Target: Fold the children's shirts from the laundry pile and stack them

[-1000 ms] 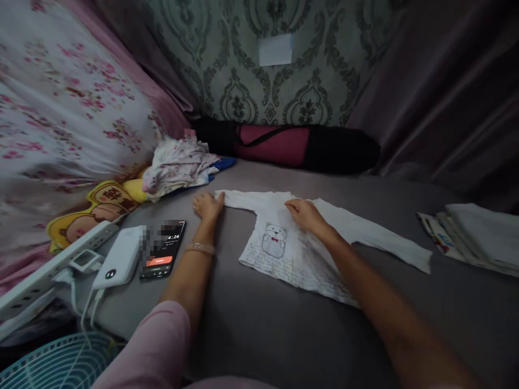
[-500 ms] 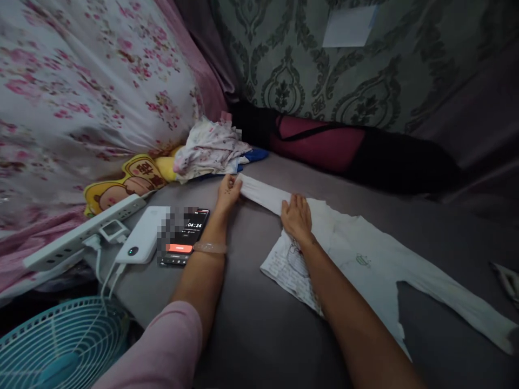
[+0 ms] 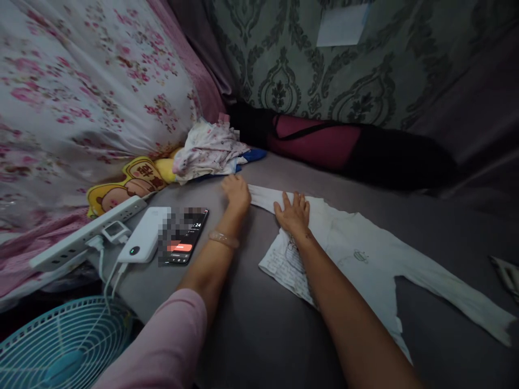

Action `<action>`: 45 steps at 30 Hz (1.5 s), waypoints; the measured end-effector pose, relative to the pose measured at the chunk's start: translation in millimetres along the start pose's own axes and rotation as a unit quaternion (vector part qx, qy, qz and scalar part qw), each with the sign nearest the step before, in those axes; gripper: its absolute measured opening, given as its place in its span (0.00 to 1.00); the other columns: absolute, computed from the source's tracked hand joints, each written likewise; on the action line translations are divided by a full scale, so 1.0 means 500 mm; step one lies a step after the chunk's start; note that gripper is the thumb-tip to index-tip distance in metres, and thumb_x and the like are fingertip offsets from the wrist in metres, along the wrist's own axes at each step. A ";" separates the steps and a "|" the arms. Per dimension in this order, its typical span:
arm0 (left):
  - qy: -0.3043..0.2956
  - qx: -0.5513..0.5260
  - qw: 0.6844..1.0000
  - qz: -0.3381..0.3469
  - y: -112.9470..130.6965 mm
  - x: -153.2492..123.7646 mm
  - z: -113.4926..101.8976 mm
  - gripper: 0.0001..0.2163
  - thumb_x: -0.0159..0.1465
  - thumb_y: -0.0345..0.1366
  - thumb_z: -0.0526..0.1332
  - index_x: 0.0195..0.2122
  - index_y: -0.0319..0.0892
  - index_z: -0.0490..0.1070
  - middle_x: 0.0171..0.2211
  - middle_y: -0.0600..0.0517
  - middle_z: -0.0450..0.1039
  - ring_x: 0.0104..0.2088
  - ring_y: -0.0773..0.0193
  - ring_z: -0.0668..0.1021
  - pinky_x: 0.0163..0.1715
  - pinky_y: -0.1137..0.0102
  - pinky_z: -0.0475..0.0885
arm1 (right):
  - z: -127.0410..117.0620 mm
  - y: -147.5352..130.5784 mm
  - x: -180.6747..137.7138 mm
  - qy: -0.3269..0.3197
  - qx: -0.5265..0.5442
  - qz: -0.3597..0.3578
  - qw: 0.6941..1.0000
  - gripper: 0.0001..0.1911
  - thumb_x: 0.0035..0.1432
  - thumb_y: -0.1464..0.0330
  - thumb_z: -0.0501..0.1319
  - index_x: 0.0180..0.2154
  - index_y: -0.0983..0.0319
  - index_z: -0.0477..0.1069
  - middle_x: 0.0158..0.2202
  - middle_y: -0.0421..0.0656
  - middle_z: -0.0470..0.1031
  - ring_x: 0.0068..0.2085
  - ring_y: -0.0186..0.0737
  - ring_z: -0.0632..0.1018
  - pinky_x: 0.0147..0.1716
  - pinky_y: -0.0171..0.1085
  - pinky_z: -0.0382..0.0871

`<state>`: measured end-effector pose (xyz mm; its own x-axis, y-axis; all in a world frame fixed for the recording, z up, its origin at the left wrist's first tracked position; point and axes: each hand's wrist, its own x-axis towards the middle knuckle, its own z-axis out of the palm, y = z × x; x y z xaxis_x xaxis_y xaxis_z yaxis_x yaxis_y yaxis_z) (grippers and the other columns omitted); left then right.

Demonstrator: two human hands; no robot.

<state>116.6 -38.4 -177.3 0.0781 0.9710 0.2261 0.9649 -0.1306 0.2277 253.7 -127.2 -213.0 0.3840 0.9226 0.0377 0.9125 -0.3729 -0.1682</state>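
Observation:
A white long-sleeved shirt lies spread on the grey bed surface, one sleeve toward my left hand and the other stretching to the right. Its lower left part is folded over and shows printed writing. My left hand, back upward and slightly blurred, has its fingers curled over the end of the left sleeve; that cuff is hidden under it. With fingers spread, my right hand presses flat on the shirt where this sleeve meets the body.
Left of my forearm lie a phone, a white power bank and a power strip. A blue fan stands at lower left. Behind are a yellow cushion, piled clothes and a long black-and-maroon bag.
My left hand has turned over from pinching the cuff to lying knuckles-up over the sleeve end, shifting slightly right. The fingers of my right hand have spread wider in nearly the same place.

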 end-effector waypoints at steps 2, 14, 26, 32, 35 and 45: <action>-0.034 -0.041 0.990 0.127 0.059 -0.020 0.009 0.15 0.67 0.29 0.46 0.50 0.33 0.68 0.53 0.34 0.69 0.55 0.49 0.70 0.55 0.56 0.61 | 0.001 0.005 -0.002 0.007 -0.011 -0.012 1.000 0.32 0.66 0.52 0.43 0.67 0.58 0.52 0.69 0.52 0.50 0.68 0.54 0.49 0.63 0.51 0.40; -0.147 -0.198 0.955 0.164 0.138 -0.073 0.084 0.31 0.70 0.48 0.36 0.62 0.29 0.58 0.62 0.35 0.61 0.64 0.51 0.62 0.63 0.59 0.54 | 0.014 0.022 0.003 0.017 -0.048 -0.059 0.997 0.34 0.63 0.63 0.50 0.67 0.66 0.48 0.68 0.56 0.50 0.67 0.55 0.51 0.62 0.52 0.46; -0.073 0.007 0.982 0.172 0.001 -0.044 0.092 0.28 0.70 0.43 0.40 0.65 0.29 0.55 0.66 0.36 0.54 0.67 0.48 0.56 0.65 0.56 0.47 | 0.017 0.001 0.000 0.057 0.022 -0.027 0.998 0.28 0.66 0.62 0.46 0.65 0.61 0.57 0.67 0.55 0.52 0.67 0.55 0.53 0.63 0.53 0.43; -0.156 0.037 0.976 0.148 0.017 -0.015 0.064 0.23 0.68 0.39 0.47 0.61 0.30 0.61 0.63 0.32 0.58 0.64 0.44 0.61 0.60 0.52 0.56 | -0.038 0.029 0.005 -0.040 0.177 -0.022 0.983 0.32 0.65 0.58 0.49 0.67 0.63 0.53 0.69 0.52 0.50 0.68 0.48 0.52 0.65 0.48 0.43; -0.177 0.064 0.972 0.140 0.058 0.007 0.038 0.16 0.64 0.35 0.55 0.50 0.31 0.68 0.54 0.29 0.68 0.55 0.39 0.70 0.53 0.47 0.63 | -0.088 0.118 0.000 -0.037 0.340 -0.017 0.939 0.28 0.68 0.59 0.45 0.65 0.62 0.56 0.65 0.48 0.60 0.63 0.38 0.64 0.60 0.38 0.57; -0.143 -0.099 0.824 0.539 0.402 -0.162 0.069 0.22 0.69 0.39 0.45 0.61 0.34 0.60 0.64 0.39 0.59 0.65 0.56 0.61 0.63 0.63 0.54 | -0.187 0.622 -0.205 0.110 0.075 0.306 0.942 0.18 0.63 0.72 0.51 0.48 0.69 0.76 0.45 0.56 0.77 0.47 0.45 0.77 0.42 0.37 0.66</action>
<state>313.0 -136.3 -182.2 0.9463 0.2737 0.1721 0.2391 -0.9508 0.1972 511.3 -347.0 -177.0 0.8677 0.4890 0.0893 0.4856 -0.7954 -0.3626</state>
